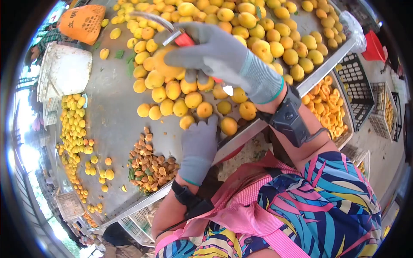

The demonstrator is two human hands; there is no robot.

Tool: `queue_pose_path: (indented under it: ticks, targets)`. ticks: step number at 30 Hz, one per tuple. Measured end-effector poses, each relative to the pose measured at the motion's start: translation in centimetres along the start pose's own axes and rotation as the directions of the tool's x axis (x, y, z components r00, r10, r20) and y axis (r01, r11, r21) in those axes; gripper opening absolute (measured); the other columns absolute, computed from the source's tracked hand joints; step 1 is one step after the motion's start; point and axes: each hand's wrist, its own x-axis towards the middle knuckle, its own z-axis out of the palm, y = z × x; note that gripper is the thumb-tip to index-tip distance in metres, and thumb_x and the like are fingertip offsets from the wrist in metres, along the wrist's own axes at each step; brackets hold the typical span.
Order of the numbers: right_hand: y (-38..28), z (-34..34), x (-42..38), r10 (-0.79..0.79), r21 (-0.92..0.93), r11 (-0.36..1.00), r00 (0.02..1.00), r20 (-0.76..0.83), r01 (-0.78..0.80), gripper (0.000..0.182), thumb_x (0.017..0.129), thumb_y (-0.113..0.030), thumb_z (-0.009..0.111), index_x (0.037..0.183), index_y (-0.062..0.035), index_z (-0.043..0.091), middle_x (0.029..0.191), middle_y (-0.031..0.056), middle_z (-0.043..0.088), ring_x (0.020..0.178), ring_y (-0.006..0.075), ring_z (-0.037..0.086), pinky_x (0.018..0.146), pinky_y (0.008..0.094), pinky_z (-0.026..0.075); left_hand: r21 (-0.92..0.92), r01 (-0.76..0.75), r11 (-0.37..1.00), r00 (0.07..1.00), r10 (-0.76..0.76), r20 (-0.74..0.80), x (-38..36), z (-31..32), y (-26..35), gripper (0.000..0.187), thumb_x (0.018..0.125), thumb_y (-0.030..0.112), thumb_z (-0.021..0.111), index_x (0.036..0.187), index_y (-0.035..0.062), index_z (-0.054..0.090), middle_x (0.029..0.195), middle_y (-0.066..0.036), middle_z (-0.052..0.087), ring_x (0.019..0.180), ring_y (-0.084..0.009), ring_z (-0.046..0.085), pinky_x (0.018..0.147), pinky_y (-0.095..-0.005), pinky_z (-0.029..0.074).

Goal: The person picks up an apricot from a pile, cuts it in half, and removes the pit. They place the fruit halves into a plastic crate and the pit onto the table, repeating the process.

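Note:
My right hand (211,51), in a grey glove, is closed on a red-handled knife (184,39) with a curved metal blade. A yellow-orange apricot (167,63), slightly blurred, is held against its fingers, above the heap of apricots (193,99) on the metal table. Lower down, close to the table's front edge, is my left hand (200,139), gloved as well. Its back faces up and its fingertips are hidden, beside the nearest apricots. To its left lies a pile of brown apricot stones (148,165) with some green leaves.
A white bucket (66,69) and an orange bag (81,23) stand at the table's left side. Smaller yellow-green fruit (75,124) line the far left edge. On the right, a tray holds halved apricots (325,105), near black and white crates (352,90).

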Motion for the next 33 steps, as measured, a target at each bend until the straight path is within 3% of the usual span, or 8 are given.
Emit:
queue_pose_path:
  ticks: [4,10,14,16,17,19,22,33]
  targets:
    - [-0.3,1.0,-0.6,0.15,0.193,0.964,0.972,0.182,-0.185,0.036,0.08,-0.019,0.066,0.112,-0.0055,0.057,0.074,0.0038,0.061,0.057,0.0077,0.058,0.05,0.0202,0.044,-0.11,0.156,0.982,0.985,-0.147,0.09,-2.6,0.1,-2.1,0.016,0.085,0.028,0.055,0.092,0.0141,0.054,0.075,-0.009,0.062,0.068,-0.0298,0.063,0.057,-0.0442,0.049]
    - [-0.5,2.8,-1.0,0.095,0.336,0.916,0.932,0.351,-0.22,0.045,0.078,-0.014,0.069,0.119,-0.0049,0.053,0.095,0.002,0.06,0.069,0.0048,0.057,0.054,0.0185,0.044,0.016,0.477,0.879,0.832,-0.457,0.314,-7.4,-0.3,-6.7,0.027,0.085,0.035,0.054,0.102,0.0144,0.057,0.085,-0.015,0.065,0.076,-0.034,0.064,0.062,-0.0468,0.049]
    - [0.7,4.6,-0.9,-0.061,0.349,0.934,0.923,0.379,-0.081,0.053,0.075,-0.011,0.072,0.123,-0.0033,0.05,0.106,0.0041,0.061,0.096,0.0086,0.056,0.081,0.0235,0.047,-0.172,0.622,0.764,0.782,-0.594,0.189,-7.7,-4.3,-7.1,0.04,0.086,0.037,0.057,0.119,0.0133,0.055,0.093,-0.015,0.065,0.085,-0.0281,0.065,0.07,-0.0417,0.051]
    - [1.1,5.3,-1.0,-0.1,0.28,0.96,0.913,0.395,-0.016,0.056,0.074,-0.01,0.072,0.125,-0.0027,0.049,0.109,0.0051,0.061,0.101,0.0108,0.056,0.089,0.0262,0.045,-0.916,0.116,0.383,0.801,-0.582,-0.142,-6.7,-5.6,-5.9,0.047,0.093,0.036,0.052,0.126,0.0018,0.05,0.101,-0.01,0.064,0.094,-0.0218,0.062,0.084,-0.0381,0.048]
    - [1.0,5.7,-1.1,-0.128,0.261,0.965,0.908,0.398,0.021,0.057,0.074,-0.011,0.072,0.125,-0.0025,0.048,0.11,0.0055,0.061,0.1,0.011,0.056,0.088,0.0265,0.045,-0.92,0.108,0.378,0.792,-0.592,-0.15,-6.0,-5.5,-5.5,0.047,0.093,0.036,0.052,0.126,0.0018,0.05,0.101,-0.01,0.064,0.094,-0.0218,0.062,0.084,-0.0381,0.048]
    - [1.0,6.4,-1.5,-0.156,0.267,0.962,0.908,0.388,0.052,0.059,0.073,-0.011,0.073,0.126,-0.0026,0.047,0.111,0.0069,0.061,0.101,0.0123,0.056,0.089,0.028,0.045,-0.914,-0.305,-0.269,0.819,-0.564,-0.108,-4.5,-5.1,-4.8,0.047,0.097,0.032,0.047,0.129,-0.0032,0.044,0.117,-0.01,0.056,0.106,-0.0185,0.056,0.091,-0.0348,0.046]
    - [0.9,6.8,-1.8,-0.181,0.083,0.983,0.904,0.388,0.161,0.061,0.073,-0.012,0.073,0.127,-0.0023,0.046,0.112,0.0078,0.061,0.102,0.015,0.057,0.089,0.0295,0.045,-0.803,-0.384,-0.457,0.839,-0.536,-0.096,-3.4,-6.3,-3.8,0.047,0.097,0.03,0.048,0.13,-0.0029,0.041,0.123,-0.011,0.051,0.111,-0.02,0.052,0.096,-0.0346,0.044]
    - [0.9,8.0,-3.4,-0.125,-0.152,0.967,0.903,0.412,0.203,0.054,0.092,-0.014,0.052,0.141,-0.0021,0.03,0.097,0.0191,0.063,0.083,0.0323,0.063,0.073,0.0309,0.048,-0.839,-0.464,-0.284,0.73,-0.659,-0.181,-2.3,-4.6,-7.2,0.065,0.085,0.039,0.065,0.136,0.0061,0.041,0.118,-0.004,0.056,0.095,-0.0104,0.057,0.077,-0.0225,0.049]
